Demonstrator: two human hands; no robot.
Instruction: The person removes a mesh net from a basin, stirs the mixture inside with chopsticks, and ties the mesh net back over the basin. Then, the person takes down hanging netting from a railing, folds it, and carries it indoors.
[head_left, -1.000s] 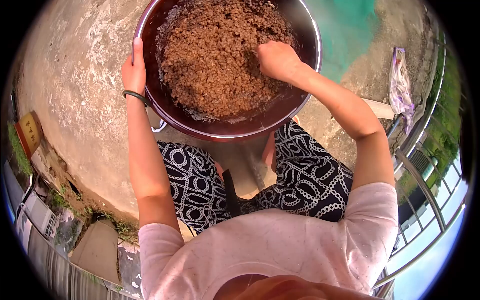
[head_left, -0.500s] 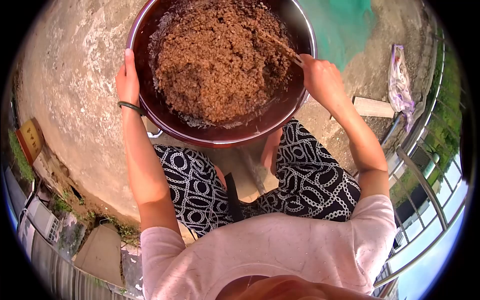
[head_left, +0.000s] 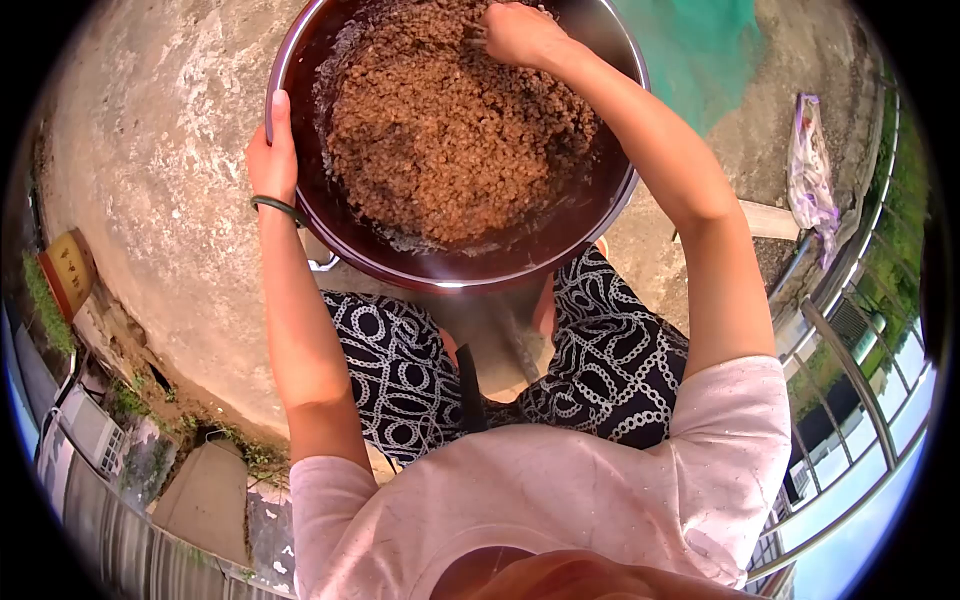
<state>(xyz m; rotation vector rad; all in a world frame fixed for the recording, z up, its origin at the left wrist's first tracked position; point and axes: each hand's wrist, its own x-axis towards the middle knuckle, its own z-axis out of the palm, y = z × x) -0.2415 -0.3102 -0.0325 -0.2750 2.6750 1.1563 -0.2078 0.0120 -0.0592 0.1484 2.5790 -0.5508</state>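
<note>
Weathered concrete ground (head_left: pixel 180 250), patchy with pale stains, spreads beneath everything and fills most of the left side of the head view. Along the right edge a metal railing (head_left: pixel 850 380) curves, with greenery and sky beyond it. Across the lower middle is the person's pink shirt (head_left: pixel 560 480), and above it come black shorts (head_left: pixel 620 360) printed with white chain patterns, the knees apart. At the upper right a green sheet (head_left: pixel 690 60) lies over part of the concrete.

Just beyond the knees, at the top centre, is a large dark red basin (head_left: pixel 575 215) with a shiny rim; its far edge runs out of view. A broad heap of brown, grainy mixture (head_left: pixel 450 150) covers most of its inside, leaving dark wall bare at the near and right sides. Well to the right of the basin, a crumpled clear and purple plastic bag (head_left: pixel 812 175) lies on the ground.

The left hand (head_left: pixel 272 150) grips the basin's left side, thumb lying along the rim, its other fingers hidden outside the wall. The right hand (head_left: pixel 520 35) is over the far part of the heap, fingers curled tightly around what looks like a slim utensil (head_left: pixel 477 38), of which only a short, blurred piece shows. A dark band (head_left: pixel 278 208) circles the left wrist.
</note>
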